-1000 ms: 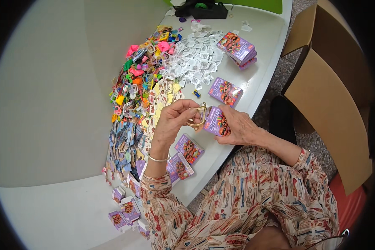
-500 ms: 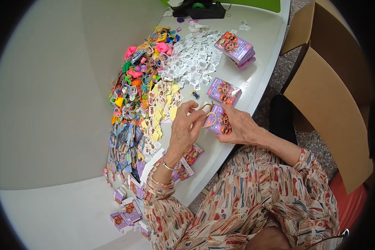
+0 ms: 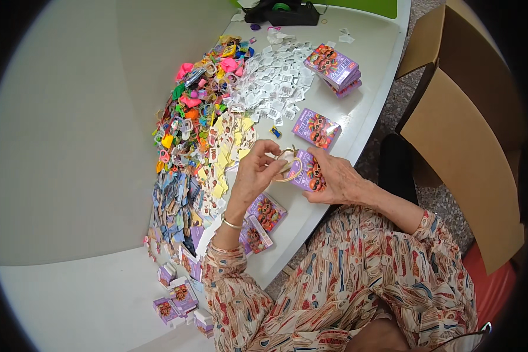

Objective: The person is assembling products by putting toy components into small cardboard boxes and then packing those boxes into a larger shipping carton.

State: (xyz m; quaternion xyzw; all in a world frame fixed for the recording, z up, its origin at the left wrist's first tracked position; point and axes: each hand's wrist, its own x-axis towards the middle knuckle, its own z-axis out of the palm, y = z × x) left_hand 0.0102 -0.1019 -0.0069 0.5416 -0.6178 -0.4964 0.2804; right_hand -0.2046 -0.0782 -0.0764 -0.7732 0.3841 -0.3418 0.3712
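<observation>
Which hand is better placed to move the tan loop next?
Likely the left hand: its fingers are at the tan loop, while the right hand grips the purple box.

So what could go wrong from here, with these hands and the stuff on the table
The tan loop held by the left hand might snag on the purple box in the right hand. The unevenly stacked boxes could slide apart if bumped. The left sleeve might nudge the small carton beside it.

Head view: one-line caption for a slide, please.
Left hand holds tan loops by one end of a purple carton in the right hand, colourful trinkets heaped farther left.
</observation>
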